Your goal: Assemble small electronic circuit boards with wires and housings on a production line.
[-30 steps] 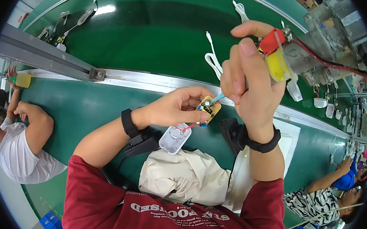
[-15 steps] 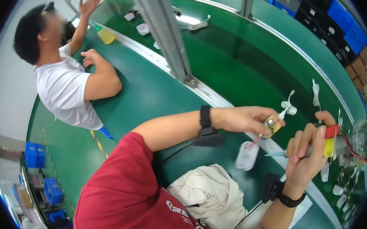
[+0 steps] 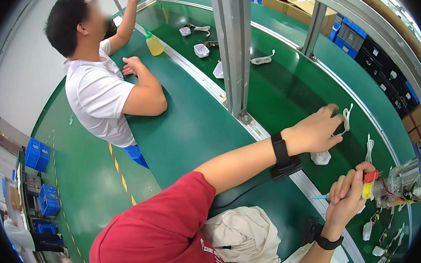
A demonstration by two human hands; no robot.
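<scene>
My left hand (image 3: 315, 130) reaches over the dark green belt with its fingers spread, holding nothing that I can see. A white plastic housing (image 3: 321, 158) lies on the belt just below its fingers. Beside the fingertips is a bundled white cable (image 3: 346, 119). My right hand (image 3: 343, 197) is closed around a hand tool (image 3: 373, 188) with a thin pale-blue tip, a yellow ring, a red block and a clear, wired rear body. The tip points left, over the metal rail. No circuit board shows; my left hand may hide it.
A metal post (image 3: 232, 50) rises from the belt's rail. Further left, a co-worker in a white shirt (image 3: 101, 94) leans on the green bench (image 3: 191, 125) near a yellow bottle (image 3: 154, 44). Cream cloth (image 3: 245, 234) lies before me. More housings and cables (image 3: 367, 230) sit at right.
My left hand has let go of the circuit board and moved forward over the belt. The white housing now lies on the belt. My right hand keeps the tool. The view has shifted.
</scene>
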